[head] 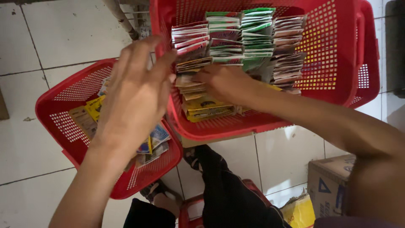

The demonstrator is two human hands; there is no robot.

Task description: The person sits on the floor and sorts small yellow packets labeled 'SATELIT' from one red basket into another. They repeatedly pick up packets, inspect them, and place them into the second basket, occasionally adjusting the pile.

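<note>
Step in hand, as judged: sorting flat sachets into upright rows inside the large red basket, which stands far and right of centre on the white tiled floor.

Right hand: reaches into that basket from the right, fingers curled down onto the near end of the leftmost row of sachets. It appears to press or grip a few brownish packets there; the fingertips are buried among them, so I cannot tell exactly what is pinched.

Left hand: hangs at the basket's left rim, fingers held together and pointing far, palm turned away from the camera. Whether it holds a packet I cannot tell.

Sachets: four rows stand on edge, red-and-white at left, green in the middle, brownish at right. A yellow packet stack lies flat at the near end, just beside the right hand.

Smaller red basket, near left: holds loose yellow and blue packets, largely covered by the left forearm.

Next move, as judged: calls for the standing row to be kept from toppling while any further packet is slipped in edge-first.

Hidden or unclear: both palms; the print on the sachets; the far basket's floor. A cardboard box at near right is cut off, as are the person's dark-clothed legs.
</note>
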